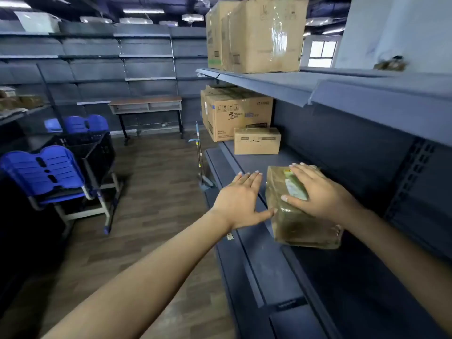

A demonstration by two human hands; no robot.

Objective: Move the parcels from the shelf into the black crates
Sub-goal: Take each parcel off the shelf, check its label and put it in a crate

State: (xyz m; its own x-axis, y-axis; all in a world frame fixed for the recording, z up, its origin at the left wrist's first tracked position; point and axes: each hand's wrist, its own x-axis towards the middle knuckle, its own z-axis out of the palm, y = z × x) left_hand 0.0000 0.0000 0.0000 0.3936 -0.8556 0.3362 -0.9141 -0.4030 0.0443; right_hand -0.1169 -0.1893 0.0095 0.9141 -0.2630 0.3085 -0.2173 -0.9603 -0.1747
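The parcel (298, 226), a brown block wrapped in shiny tape, lies on the middle shelf (256, 255) near its front lip. Its long axis runs along the shelf, from about 11 o'clock to 5 o'clock in the view. The right grip (318, 192) lies flat on the parcel's top with straight fingers reaching the far edge, pressing rather than clasping. The left grip (241, 199) sits just beside the parcel at its 9 o'clock, released and palm down, with only the thumb tip touching the near left side. Neither has closed on the parcel yet, and the right is plainly the nearer. My reading is that the left must slide in against the left face to lift it.

The black crate (95, 152) stands well apart at 9 o'clock, across the floor among blue chairs (44, 170).

A green-and-white label (294, 187) on the parcel's top is too blurred to read. Further along at 12 o'clock are a small carton (256, 141) and a large carton (238, 118) whose print seems to begin "DAR"
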